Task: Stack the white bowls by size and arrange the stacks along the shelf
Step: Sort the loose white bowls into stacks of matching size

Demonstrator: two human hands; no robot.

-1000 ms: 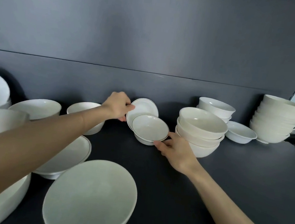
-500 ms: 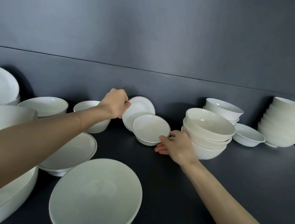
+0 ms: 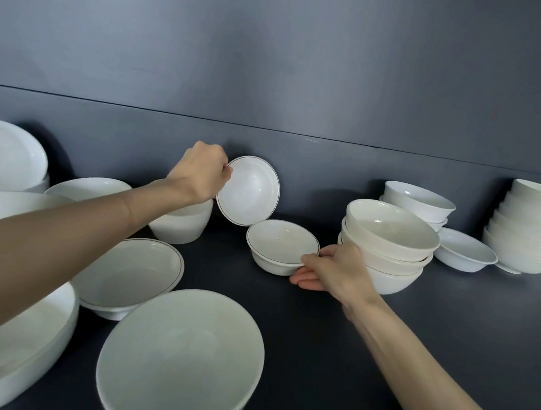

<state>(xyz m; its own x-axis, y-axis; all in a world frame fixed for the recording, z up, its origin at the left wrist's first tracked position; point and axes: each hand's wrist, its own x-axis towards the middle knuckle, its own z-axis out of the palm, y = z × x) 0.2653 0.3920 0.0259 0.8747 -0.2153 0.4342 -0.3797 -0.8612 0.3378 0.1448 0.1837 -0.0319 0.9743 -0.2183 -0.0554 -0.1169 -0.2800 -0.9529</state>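
Holding: the left hand (image 3: 203,172) pinches the rim of a small tilted bowl (image 3: 248,190), tipped up on its side near the back wall.
Right hand (image 3: 335,274): its fingers (image 3: 304,281) curl round the side of the other small bowl (image 3: 283,244), which sits on the shelf (image 3: 382,337) just beside a stack (image 3: 391,240).
Feel: the bowls look hard, smooth and slippery, and would likely chip easily.
Grip: best to take the rim, thumb inside, and set one bowl softly into the other.

No text, label or number can be read — anywhere.
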